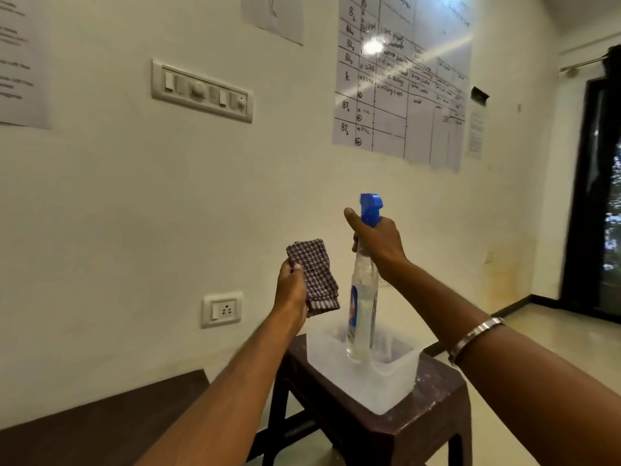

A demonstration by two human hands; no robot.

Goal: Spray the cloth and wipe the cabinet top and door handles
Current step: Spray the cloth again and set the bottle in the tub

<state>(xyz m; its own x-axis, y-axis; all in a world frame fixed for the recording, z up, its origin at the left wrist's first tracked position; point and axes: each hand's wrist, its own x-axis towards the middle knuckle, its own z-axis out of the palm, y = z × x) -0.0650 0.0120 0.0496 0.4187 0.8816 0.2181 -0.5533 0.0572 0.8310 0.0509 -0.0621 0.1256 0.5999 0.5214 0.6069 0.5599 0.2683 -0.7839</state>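
- The left hand [291,288] has its grip closed on a folded, purple-and-white checked cotton cloth [314,276], held upright at chest height with its long edge running up and down; the checked face is turned toward the right, toward the bottle.
- Just beside the cloth, to its right, stands a tall clear plastic spray bottle with a blue trigger head [364,290]. Its long axis is close to vertical and its base sits low inside a translucent white plastic tub [386,381], which rests on a dark brown plastic stool [433,408] serving as the counter.
- The right hand [378,242] has its grip wrapped around the bottle's neck just under the blue head, thumb raised clear (I cannot tell whether a finger is on the trigger).
- The move to come turns, I judge, on the nozzle: the cloth lies left of the bottle, slightly below the head, so the head must point left at the cloth.
- The bottle carries a blue, white and red label, too blurred to read.
- On the wall chart [400,79], handwritten rows read "BL", "k" and "BT"; the remaining writing is unclear.
- No cabinet is recognisable in this view.
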